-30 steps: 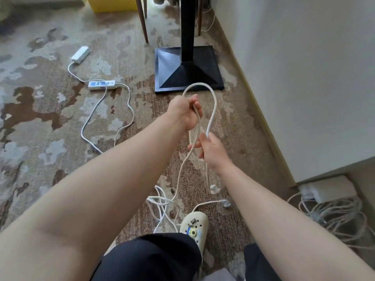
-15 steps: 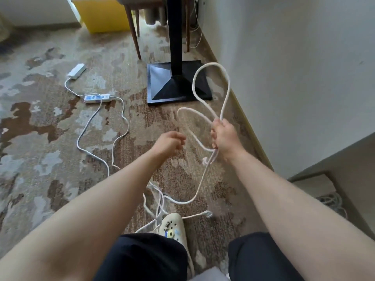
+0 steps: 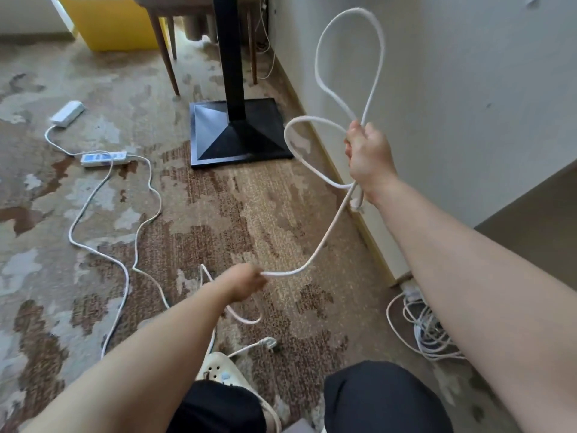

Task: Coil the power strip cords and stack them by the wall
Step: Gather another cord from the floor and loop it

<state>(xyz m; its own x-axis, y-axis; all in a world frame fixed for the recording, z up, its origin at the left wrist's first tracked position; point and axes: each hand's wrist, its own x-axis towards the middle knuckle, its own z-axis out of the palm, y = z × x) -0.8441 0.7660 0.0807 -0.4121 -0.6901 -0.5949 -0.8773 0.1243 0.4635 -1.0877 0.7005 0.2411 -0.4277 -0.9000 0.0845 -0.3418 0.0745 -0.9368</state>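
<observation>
My right hand (image 3: 368,157) grips two loops of a white cord (image 3: 331,231), raised in front of the wall (image 3: 468,73). One loop stands up above the fist, the other hangs out to the left. The cord runs down and left to my left hand (image 3: 243,281), which pinches it low over the carpet. Behind that hand the cord trails on the floor toward a plug (image 3: 270,342). A white power strip (image 3: 104,158) and a second white strip (image 3: 67,113) lie on the carpet at left, with their cords snaking toward me.
A black stand base (image 3: 239,135) with its post sits by the wall ahead. Chair legs (image 3: 167,57) and a yellow box (image 3: 115,23) stand behind it. A tangle of white cables (image 3: 427,332) lies under a ledge at right. My pale clog (image 3: 221,368) is near the plug.
My right hand has risen toward the wall with the loops. My left hand has slid down and away along the cord, drawing out a longer stretch between the hands.
</observation>
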